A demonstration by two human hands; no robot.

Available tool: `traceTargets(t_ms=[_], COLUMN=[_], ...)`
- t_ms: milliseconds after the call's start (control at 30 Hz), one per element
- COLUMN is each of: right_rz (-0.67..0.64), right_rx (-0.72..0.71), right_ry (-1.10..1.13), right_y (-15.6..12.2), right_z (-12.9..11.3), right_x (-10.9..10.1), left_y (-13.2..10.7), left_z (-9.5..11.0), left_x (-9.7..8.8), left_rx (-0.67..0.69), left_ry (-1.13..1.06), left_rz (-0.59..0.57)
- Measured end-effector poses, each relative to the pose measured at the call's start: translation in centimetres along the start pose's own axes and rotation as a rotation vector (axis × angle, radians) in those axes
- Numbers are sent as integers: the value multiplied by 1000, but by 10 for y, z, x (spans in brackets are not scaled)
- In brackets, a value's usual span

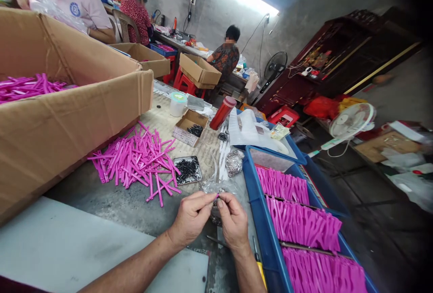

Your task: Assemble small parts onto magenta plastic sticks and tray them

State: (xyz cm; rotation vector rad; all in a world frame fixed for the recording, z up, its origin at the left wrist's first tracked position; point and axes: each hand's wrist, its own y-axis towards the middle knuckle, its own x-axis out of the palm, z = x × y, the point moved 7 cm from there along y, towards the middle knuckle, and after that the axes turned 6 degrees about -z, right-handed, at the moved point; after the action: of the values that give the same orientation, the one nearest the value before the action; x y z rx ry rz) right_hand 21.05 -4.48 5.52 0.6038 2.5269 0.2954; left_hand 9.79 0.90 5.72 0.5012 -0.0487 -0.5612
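Where left hand (192,217) and right hand (234,224) meet above tabletop (101,203), both grips pinched tight on small magenta piece (217,196), likely for precision; from there, loose magenta strips (135,160) at ten o'clock, blue crate (262,223) at four, seemingly for easy reach.

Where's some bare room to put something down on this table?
The white board, left of the left forearm, is bare; so is the grey table strip between board and pink pile. It's crowded between tray and blue bin, around the bag.
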Motion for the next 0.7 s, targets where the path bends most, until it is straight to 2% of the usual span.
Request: traceTargets(t_ms=[300, 467, 700], right_rz=[-13, -19, 40], right_rx=[47, 122, 216], right_ry=[84, 209, 379], right_y=[-2, -2, -5], right_z=[3, 8, 14], right_x=[0, 6, 11], left_y=[-1, -2, -1], left_z=[3, 2, 1], left_x=[2, 2, 1], left_rx=[52, 43, 39], left_ry=[47, 40, 54], left_rz=[-12, -8, 4])
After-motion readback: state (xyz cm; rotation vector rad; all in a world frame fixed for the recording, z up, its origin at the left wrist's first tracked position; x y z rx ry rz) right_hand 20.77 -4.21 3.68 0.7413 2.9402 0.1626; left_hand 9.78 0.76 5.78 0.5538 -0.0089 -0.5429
